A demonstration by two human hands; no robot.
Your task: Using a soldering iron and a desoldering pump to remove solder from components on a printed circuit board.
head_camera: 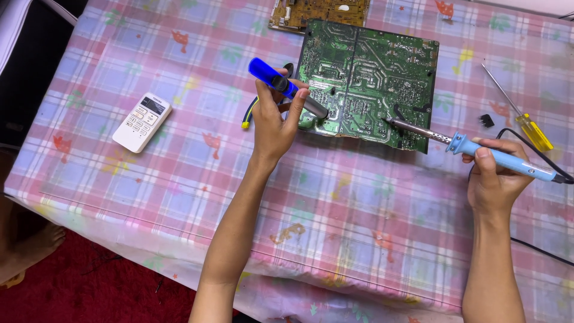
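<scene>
The hot tip of the soldering iron (pixel 472 146) rests on the green circuit board (pixel 371 78), which lies solder-side up on the checked tablecloth (pixel 359 203); a wobble could smear solder across neighbouring tracks or scorch the cloth. The right hand (pixel 496 179) has its fingers closed round the iron's pale-blue handle, forearm low. The left hand (pixel 274 122) has its fingers wrapped round the blue solder sucker (pixel 284 87), nozzle angled down at the board's near-left edge.

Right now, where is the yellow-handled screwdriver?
In the head view, the yellow-handled screwdriver lies at the table's far right, right of the green circuit board, just beyond the right hand.
</scene>
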